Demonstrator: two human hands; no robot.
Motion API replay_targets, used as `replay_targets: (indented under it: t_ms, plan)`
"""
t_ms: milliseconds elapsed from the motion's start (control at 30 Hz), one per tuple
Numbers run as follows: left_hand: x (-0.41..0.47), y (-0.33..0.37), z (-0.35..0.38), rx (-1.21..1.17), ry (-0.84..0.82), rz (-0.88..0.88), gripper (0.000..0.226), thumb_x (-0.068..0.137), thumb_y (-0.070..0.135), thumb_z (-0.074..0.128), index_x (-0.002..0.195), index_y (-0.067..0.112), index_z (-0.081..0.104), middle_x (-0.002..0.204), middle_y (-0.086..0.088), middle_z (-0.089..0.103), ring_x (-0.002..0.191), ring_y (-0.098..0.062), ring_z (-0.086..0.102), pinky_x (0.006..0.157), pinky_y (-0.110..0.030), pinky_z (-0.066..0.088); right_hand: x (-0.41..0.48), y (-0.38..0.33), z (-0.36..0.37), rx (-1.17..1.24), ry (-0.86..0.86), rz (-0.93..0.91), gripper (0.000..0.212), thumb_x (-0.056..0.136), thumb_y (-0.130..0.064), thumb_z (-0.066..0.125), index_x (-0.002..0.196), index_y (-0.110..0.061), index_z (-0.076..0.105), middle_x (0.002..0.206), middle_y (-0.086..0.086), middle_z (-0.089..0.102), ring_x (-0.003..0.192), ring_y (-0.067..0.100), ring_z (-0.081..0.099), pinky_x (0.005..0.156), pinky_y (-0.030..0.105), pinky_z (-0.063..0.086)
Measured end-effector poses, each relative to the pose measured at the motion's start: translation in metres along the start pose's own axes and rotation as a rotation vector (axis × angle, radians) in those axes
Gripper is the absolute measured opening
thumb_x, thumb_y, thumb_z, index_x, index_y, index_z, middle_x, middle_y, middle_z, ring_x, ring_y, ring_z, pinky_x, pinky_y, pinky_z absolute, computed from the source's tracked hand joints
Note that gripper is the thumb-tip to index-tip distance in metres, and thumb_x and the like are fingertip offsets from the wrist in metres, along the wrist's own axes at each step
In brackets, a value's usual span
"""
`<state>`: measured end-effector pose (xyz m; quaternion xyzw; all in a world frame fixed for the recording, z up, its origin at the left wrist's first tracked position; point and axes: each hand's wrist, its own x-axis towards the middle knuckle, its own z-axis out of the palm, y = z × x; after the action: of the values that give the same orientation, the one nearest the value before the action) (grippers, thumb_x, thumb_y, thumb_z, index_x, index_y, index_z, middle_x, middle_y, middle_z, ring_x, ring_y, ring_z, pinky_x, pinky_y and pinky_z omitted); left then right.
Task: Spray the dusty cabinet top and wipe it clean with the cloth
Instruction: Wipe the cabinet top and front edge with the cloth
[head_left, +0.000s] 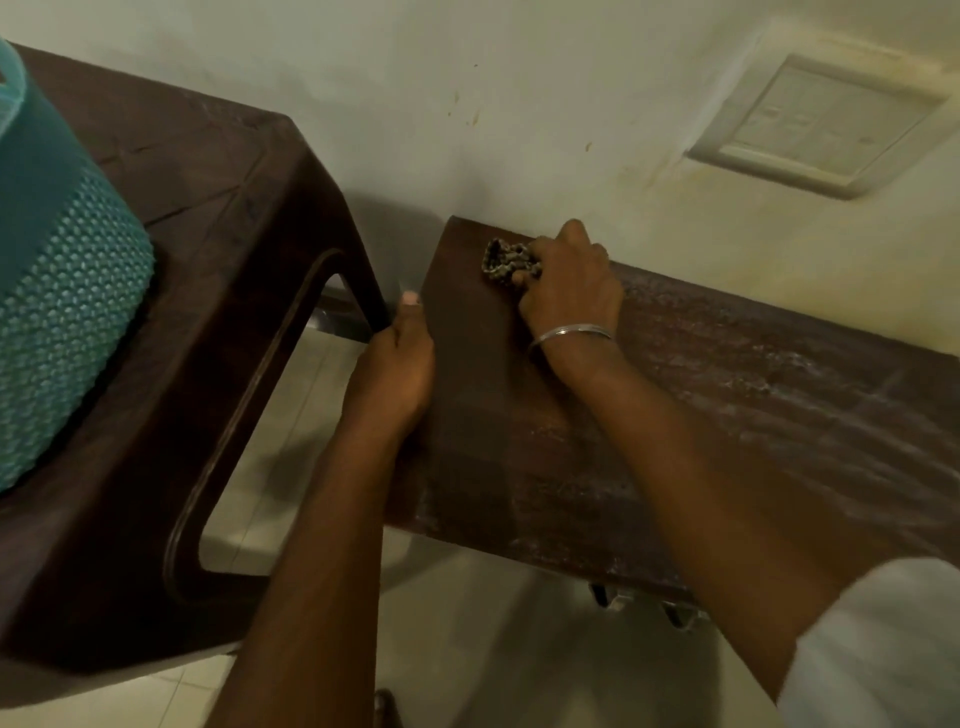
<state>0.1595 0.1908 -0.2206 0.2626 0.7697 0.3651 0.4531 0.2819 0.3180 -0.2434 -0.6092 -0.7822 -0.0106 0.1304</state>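
White-sleeved right hand (571, 291) is clutching the bunched cloth (506, 260) on the cleaner left end of the cabinet top (519, 441), left hand (395, 369) seemingly gripping its edge, while dust (779, 374) is covering the rest.

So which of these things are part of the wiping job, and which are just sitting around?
In the job: cloth, cabinet top, right hand, left hand.
Just there: brown plastic table, teal basket, wall switch plate.

Home room: plastered wall (467, 78), switch panel (815, 124), tiled floor (291, 395), plastic stool (218, 218), dusty cabinet top (779, 405).
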Motion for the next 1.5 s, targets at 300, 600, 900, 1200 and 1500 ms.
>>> replay_targets:
  t_ms: [300, 600, 900, 1200, 1500]
  plan:
    - [0.004, -0.001, -0.003, 0.027, 0.011, -0.031, 0.073, 0.099, 0.068, 0.016, 0.144, 0.021, 0.05, 0.15, -0.01, 0.048, 0.133, -0.03, 0.048, 0.114, -0.048, 0.035, -0.017, -0.002, -0.007, 0.057, -0.022, -0.002, 0.018, 0.087, -0.017, 0.065, 0.105, -0.019, 0.067, 0.113, 0.005, 0.049, 0.1, 0.026, 0.051, 0.062, 0.032, 0.038]
    - [-0.006, 0.003, -0.005, 0.056, 0.018, 0.0, 0.065, 0.105, 0.057, 0.02, 0.145, 0.016, 0.048, 0.15, -0.013, 0.047, 0.136, -0.032, 0.046, 0.11, -0.04, 0.035, 0.015, -0.006, -0.01, 0.065, -0.08, 0.033, 0.02, 0.09, -0.023, 0.061, 0.108, -0.016, 0.066, 0.123, 0.009, 0.05, 0.106, 0.03, 0.054, 0.073, 0.032, 0.041]
    - [-0.006, 0.004, -0.004, 0.026, 0.046, 0.016, 0.056, 0.105, 0.055, 0.024, 0.132, 0.017, 0.056, 0.128, -0.005, 0.057, 0.112, -0.026, 0.055, 0.102, -0.039, 0.041, -0.04, -0.007, -0.009, 0.14, 0.006, -0.056, 0.023, 0.082, -0.01, 0.063, 0.101, -0.023, 0.066, 0.111, 0.003, 0.05, 0.101, 0.024, 0.051, 0.064, 0.03, 0.036]
    - [-0.003, 0.004, -0.007, 0.008, 0.04, -0.025, 0.062, 0.104, 0.058, 0.023, 0.139, 0.017, 0.053, 0.139, -0.008, 0.055, 0.123, -0.03, 0.054, 0.108, -0.045, 0.04, -0.003, -0.015, -0.01, 0.089, -0.046, 0.044, 0.017, 0.089, -0.02, 0.062, 0.106, -0.02, 0.066, 0.119, 0.007, 0.049, 0.103, 0.028, 0.052, 0.066, 0.031, 0.036]
    - [-0.002, 0.001, -0.01, -0.049, 0.016, -0.056, 0.061, 0.101, 0.061, 0.026, 0.139, 0.022, 0.054, 0.138, -0.007, 0.057, 0.121, -0.03, 0.056, 0.109, -0.052, 0.041, -0.015, -0.006, -0.012, 0.123, -0.048, -0.077, 0.023, 0.087, -0.02, 0.065, 0.109, -0.024, 0.067, 0.113, 0.004, 0.051, 0.101, 0.026, 0.053, 0.065, 0.031, 0.037]
